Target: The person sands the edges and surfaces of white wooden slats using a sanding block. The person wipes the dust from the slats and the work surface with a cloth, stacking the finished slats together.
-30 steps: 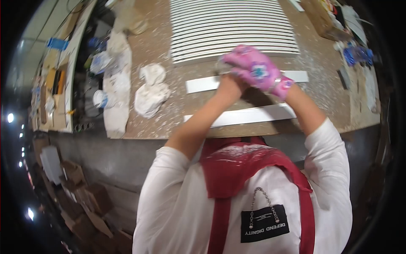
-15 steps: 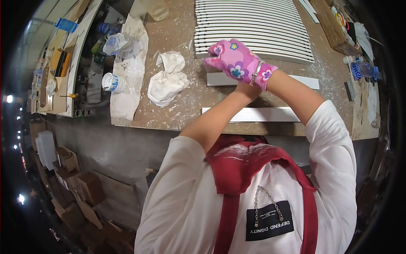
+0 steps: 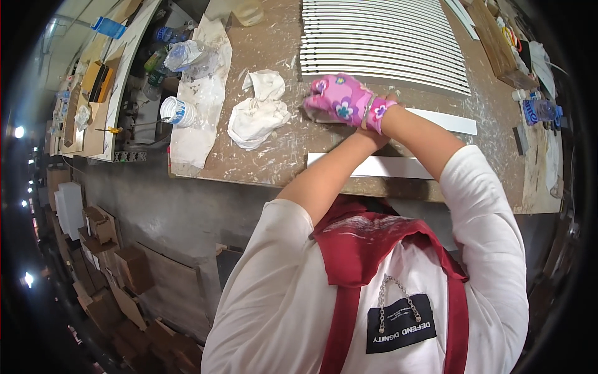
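Note:
My right hand (image 3: 339, 100) wears a pink flowered glove, with a bracelet round the wrist. Its fingers are curled together over the left end of a white strip (image 3: 445, 120) lying across the bench. What they grip, if anything, is hidden under the glove. My left hand (image 3: 391, 98) passes beneath the right wrist, so the arms cross; only a bit of bare skin shows beyond the wrist and its fingers are hidden. A second white strip (image 3: 389, 166) lies nearer me, under the forearms. Just beyond the hands is a row of several white strips (image 3: 386, 53) laid side by side.
Crumpled white cloths (image 3: 258, 112) lie on the bench (image 3: 212, 163) left of my hands. Farther left are a white tub (image 3: 179, 111) on its side and plastic bottles. A wooden box (image 3: 501, 47) and a blue-labelled bottle (image 3: 542, 111) stand at the right.
My gloved right hand has come down and nearer me, onto the left end of the strip. A bit of my left hand now shows beyond the right wrist. The whole view has shifted slightly.

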Available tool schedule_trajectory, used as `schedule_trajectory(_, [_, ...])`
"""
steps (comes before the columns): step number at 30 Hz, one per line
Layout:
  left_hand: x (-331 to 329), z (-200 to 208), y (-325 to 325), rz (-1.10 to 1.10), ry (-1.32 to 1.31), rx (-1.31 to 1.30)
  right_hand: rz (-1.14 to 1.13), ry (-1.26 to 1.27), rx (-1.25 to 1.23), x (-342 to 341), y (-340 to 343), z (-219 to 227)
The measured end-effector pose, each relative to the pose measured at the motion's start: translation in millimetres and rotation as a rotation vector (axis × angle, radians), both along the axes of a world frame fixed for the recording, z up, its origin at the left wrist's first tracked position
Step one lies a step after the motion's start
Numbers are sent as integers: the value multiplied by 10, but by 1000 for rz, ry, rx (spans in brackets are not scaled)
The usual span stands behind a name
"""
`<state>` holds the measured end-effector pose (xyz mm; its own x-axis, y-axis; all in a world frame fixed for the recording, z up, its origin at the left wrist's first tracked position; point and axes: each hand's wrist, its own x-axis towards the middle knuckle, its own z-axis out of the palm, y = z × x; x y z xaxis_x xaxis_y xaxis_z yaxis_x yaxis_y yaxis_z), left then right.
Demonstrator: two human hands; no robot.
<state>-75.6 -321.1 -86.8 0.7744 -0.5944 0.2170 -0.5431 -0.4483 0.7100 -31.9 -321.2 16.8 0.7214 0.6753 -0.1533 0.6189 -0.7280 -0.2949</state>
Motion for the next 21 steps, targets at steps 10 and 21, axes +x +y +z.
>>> schedule_trajectory(10, [12,106,57,21,153,-33,-68,-117,98,138,-115,-299])
schedule_trajectory(21, [43,-304,93,-15,-133,-36,-63,-313,132,0,-104,63])
